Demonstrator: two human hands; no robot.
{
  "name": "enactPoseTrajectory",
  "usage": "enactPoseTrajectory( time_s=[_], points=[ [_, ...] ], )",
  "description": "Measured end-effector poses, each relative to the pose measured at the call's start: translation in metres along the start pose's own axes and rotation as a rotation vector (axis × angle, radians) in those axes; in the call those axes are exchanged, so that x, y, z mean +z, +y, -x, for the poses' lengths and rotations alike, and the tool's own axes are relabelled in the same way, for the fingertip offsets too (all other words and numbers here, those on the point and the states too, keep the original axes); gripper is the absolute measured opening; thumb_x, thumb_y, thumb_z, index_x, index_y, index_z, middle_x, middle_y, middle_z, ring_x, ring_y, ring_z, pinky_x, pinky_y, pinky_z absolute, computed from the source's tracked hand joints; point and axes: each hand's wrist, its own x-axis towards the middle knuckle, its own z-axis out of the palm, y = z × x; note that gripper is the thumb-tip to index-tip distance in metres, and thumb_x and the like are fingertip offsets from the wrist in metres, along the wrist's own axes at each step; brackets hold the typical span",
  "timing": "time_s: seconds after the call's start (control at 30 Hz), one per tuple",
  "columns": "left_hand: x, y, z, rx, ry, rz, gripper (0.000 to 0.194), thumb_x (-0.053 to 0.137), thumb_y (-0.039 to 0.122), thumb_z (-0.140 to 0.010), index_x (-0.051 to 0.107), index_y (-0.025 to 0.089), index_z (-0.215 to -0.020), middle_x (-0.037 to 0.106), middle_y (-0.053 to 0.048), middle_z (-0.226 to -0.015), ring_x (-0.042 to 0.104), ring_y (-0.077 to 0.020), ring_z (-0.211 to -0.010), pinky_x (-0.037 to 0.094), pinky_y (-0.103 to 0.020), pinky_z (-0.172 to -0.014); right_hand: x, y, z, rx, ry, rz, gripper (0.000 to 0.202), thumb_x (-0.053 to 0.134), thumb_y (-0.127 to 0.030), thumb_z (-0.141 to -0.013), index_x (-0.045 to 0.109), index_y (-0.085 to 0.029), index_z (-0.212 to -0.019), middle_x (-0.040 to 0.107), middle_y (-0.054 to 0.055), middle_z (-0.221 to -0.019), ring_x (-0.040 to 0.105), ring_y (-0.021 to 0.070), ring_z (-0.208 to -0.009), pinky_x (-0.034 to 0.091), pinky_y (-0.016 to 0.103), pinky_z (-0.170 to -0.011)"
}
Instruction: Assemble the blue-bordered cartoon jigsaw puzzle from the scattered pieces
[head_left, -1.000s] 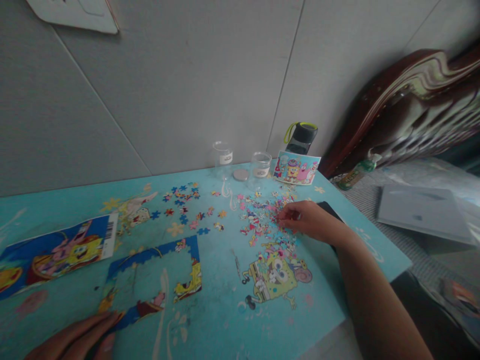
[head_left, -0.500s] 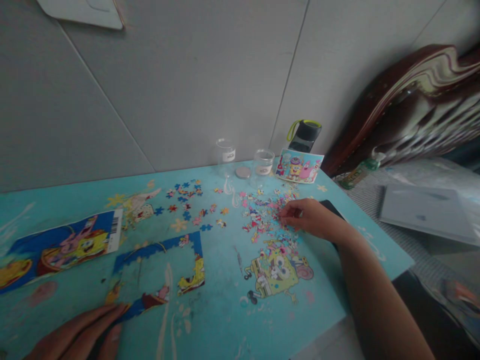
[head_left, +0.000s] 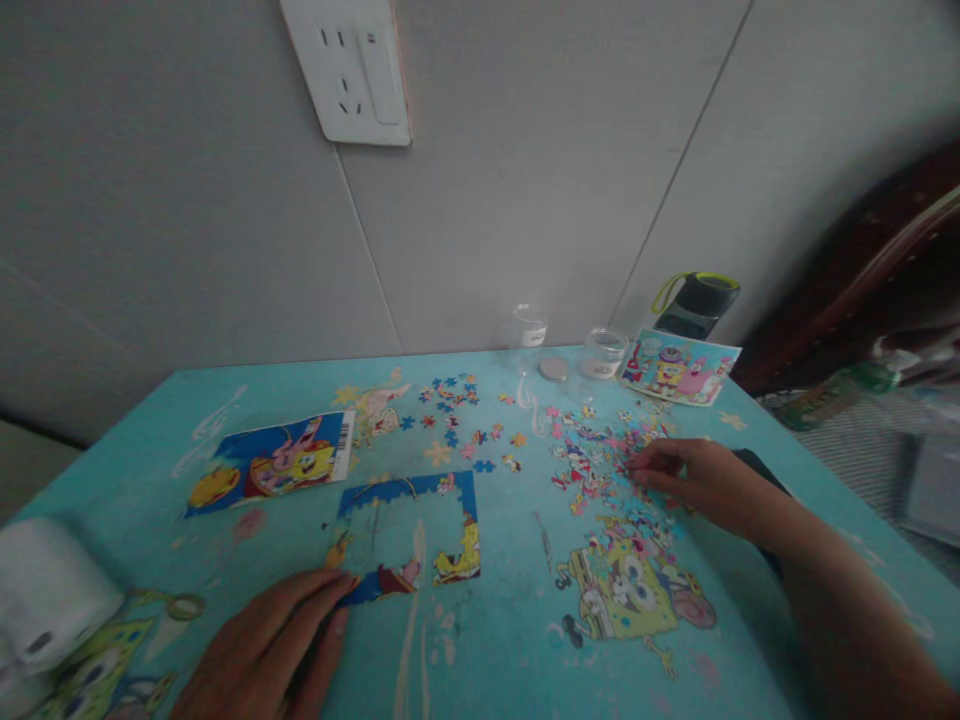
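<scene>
A turquoise printed tabletop (head_left: pixel 495 660) stands against a grey panelled wall (head_left: pixel 480 180) bearing a white plastic socket plate (head_left: pixel 352 75). A dark, glossy reddish-brown carved headboard (head_left: pixel 870 270) curves at the right.

The left hand (head_left: pixel 277 640) rests at the lower-left corner of the partly assembled jigsaw border (head_left: pixel 469 490), fingers near one another; whether they pinch a piece cannot be told. The right hand (head_left: pixel 682 470) has thumb and fingertips close together at the dense heap of small multicoloured jigsaw pieces (head_left: pixel 585 460); its grip is unclear.

Blue and yellow knobbed pieces (head_left: pixel 450 405) lie between. Behind stand two clear cylindrical jars (head_left: pixel 604 350), a round silvery lid (head_left: pixel 554 369) between them.
</scene>
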Motion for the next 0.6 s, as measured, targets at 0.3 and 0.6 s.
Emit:
enactPoseTrajectory(
  time_s=[0.3, 0.6],
  points=[
    [-0.002, 0.011, -0.001, -0.069, -0.015, 0.023, 0.036, 0.048, 0.045, -0.102, 0.059, 0.030, -0.132, 0.058, -0.003, -0.135, 0.059, -0.0258, -0.120, 0.052, -0.044, -0.103, 0.006, 0.009, -0.006, 0.013, 0.024, 0.033, 0.037, 0.062, -0.057, -0.087, 0.074, -0.023, -0.097, 0.074, 0.006, -0.083, 0.067, 0.0215, -0.072, 0.053, 0.030, -0.058],
    [-0.014, 0.025, -0.013, -0.085, 0.028, 0.068, 0.032, 0.048, 0.039, -0.104, 0.059, 0.027, -0.131, 0.060, -0.003, -0.130, 0.058, -0.0229, -0.117, 0.052, -0.041, -0.101, 0.009, 0.013, -0.010, 0.024, 0.058, 0.091, 0.031, 0.058, -0.053, -0.087, 0.074, -0.027, -0.088, 0.071, 0.008, -0.074, 0.065, 0.0223, -0.061, 0.051, 0.033, -0.055]
  ],
)
